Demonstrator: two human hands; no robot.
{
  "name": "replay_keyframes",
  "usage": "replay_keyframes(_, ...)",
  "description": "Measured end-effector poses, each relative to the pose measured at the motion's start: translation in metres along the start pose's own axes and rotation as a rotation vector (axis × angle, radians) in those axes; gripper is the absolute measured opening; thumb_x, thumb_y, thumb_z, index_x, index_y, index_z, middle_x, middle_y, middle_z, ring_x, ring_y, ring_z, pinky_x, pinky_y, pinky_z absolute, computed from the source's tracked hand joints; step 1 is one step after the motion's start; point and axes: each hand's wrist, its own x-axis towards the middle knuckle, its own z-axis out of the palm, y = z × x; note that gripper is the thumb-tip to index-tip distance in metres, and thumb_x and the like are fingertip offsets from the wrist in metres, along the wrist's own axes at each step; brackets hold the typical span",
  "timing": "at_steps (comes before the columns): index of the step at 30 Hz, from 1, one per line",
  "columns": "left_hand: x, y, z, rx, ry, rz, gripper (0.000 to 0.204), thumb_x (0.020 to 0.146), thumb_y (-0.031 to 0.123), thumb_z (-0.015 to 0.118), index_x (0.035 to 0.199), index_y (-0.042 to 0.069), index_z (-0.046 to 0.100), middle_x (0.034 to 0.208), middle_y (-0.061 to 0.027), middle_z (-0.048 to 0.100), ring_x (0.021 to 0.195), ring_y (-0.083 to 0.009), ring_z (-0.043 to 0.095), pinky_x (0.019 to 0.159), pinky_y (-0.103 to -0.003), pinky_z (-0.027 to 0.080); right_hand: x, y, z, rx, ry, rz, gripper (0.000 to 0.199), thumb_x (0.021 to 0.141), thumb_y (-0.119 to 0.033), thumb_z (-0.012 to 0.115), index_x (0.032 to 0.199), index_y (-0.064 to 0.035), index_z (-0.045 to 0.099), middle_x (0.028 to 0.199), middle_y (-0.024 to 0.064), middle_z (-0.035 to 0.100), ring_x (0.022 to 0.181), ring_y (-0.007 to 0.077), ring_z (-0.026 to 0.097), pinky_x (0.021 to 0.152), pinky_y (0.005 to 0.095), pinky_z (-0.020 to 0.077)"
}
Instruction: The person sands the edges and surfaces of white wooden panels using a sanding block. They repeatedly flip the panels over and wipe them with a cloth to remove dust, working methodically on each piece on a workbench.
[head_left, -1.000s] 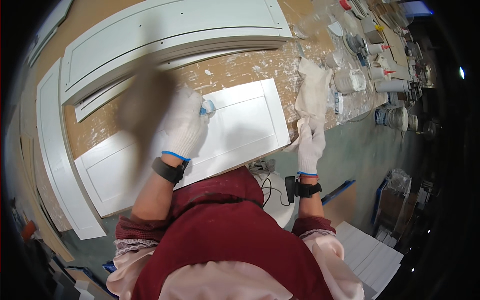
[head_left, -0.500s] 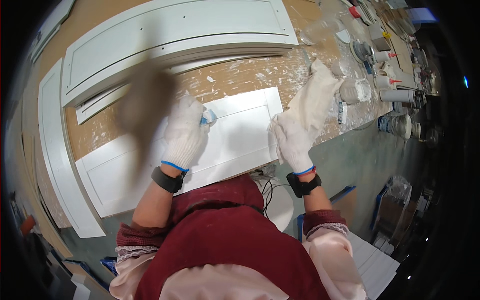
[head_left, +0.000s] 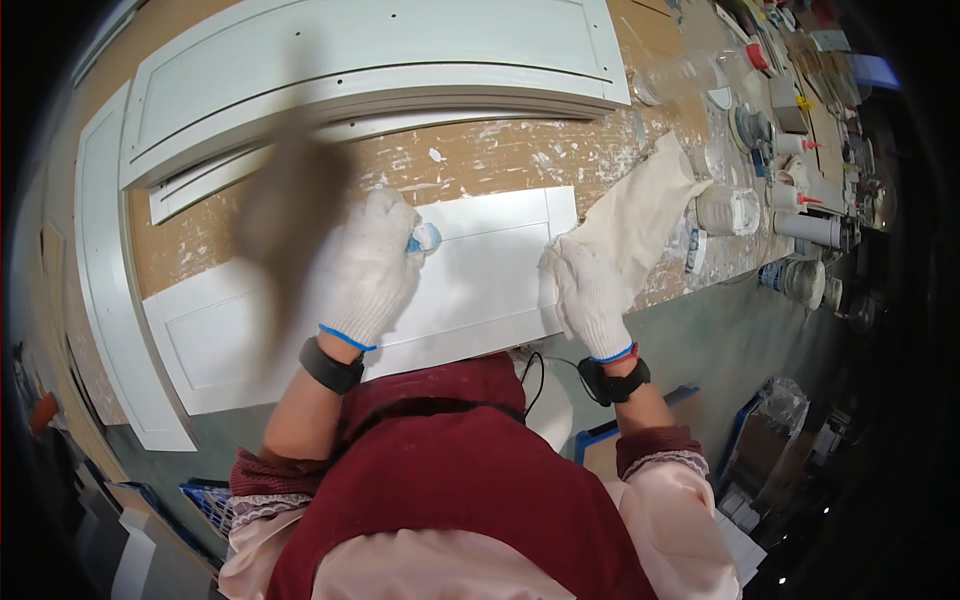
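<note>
A white framed panel point(head_left: 480, 285) lies flat on the paint-spattered workbench in front of me. My left hand point(head_left: 375, 260), in a white knitted glove, is closed around a small blue-and-white object point(head_left: 426, 237) just above the panel. Only the object's end shows, so its kind is unclear. At the panel's right end my right hand point(head_left: 592, 290), gloved the same way, grips a cream cloth point(head_left: 645, 205). The cloth spreads from the fingers toward the far right over the bench.
Stacked white panels point(head_left: 380, 50) lie along the far side; another long panel point(head_left: 125, 290) is at the left. A clear bottle point(head_left: 680, 78), a white-stained jar point(head_left: 728, 212) and several containers crowd the right. A blurred brown shape point(head_left: 290, 200) covers part of the view.
My view has shifted slightly, so the bench items at the right sit farther right. Both hands keep their grips and stay at nearly the same places on the panel.
</note>
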Motion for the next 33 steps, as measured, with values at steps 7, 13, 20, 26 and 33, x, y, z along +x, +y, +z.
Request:
replay_keyframes(7, -0.001, -0.012, 0.011, -0.081, 0.085, 0.088, 0.031, 0.073, 0.016, 0.077, 0.101, 0.009, 0.066, 0.117, -0.0107, 0.060, 0.109, -0.0325, 0.057, 0.091, -0.041, 0.050, 0.067, -0.002, -0.002, 0.004, 0.132, -0.185, 0.019, 0.094, -0.016, 0.052, 0.108, -0.0058, 0.062, 0.090, 0.0183, 0.061, 0.090, 0.0371, 0.059, 0.077, 0.0457, 0.0483)
replay_keyframes(13, 0.003, -0.005, 0.002, -0.008, -0.002, 0.034, 0.032, 0.074, 0.018, 0.077, 0.101, 0.008, 0.066, 0.114, -0.0116, 0.061, 0.107, -0.0341, 0.058, 0.091, -0.042, 0.049, 0.030, 0.008, -0.002, 0.039, 0.109, -0.285, 0.019, 0.093, -0.015, 0.052, 0.106, -0.0054, 0.063, 0.091, 0.0175, 0.060, 0.087, 0.0367, 0.059, 0.076, 0.0438, 0.0478)
replay_keyframes(20, -0.001, -0.010, 0.016, -0.110, 0.134, 0.116, 0.029, 0.075, 0.018, 0.076, 0.099, 0.006, 0.065, 0.109, -0.0122, 0.061, 0.104, -0.0348, 0.058, 0.087, -0.042, 0.050, 0.065, -0.003, -0.006, -0.032, 0.136, -0.308, 0.019, 0.094, -0.019, 0.053, 0.098, -0.0031, 0.062, 0.093, 0.0169, 0.061, 0.088, 0.0364, 0.058, 0.074, 0.0451, 0.0471)
replay_keyframes(26, 0.002, -0.012, 0.011, -0.114, 0.147, 0.122, 0.030, 0.075, 0.019, 0.077, 0.099, 0.006, 0.065, 0.108, -0.0126, 0.061, 0.102, -0.0348, 0.059, 0.086, -0.043, 0.050, 0.040, -0.007, -0.005, -0.124, 0.042, -0.193, 0.015, 0.089, -0.016, 0.054, 0.095, -0.0062, 0.064, 0.087, 0.0166, 0.062, 0.081, 0.0360, 0.060, 0.073, 0.0456, 0.0476)
replay_keyframes(33, -0.003, -0.007, 0.012, -0.114, 0.127, 0.089, 0.030, 0.074, 0.020, 0.078, 0.098, 0.006, 0.065, 0.108, -0.0133, 0.061, 0.102, -0.0348, 0.059, 0.087, -0.043, 0.050, 0.080, -0.006, -0.004, 0.000, 0.115, -0.236, 0.009, 0.090, -0.011, 0.055, 0.093, -0.0048, 0.061, 0.088, 0.0161, 0.059, 0.087, 0.0375, 0.057, 0.075, 0.0459, 0.0467)
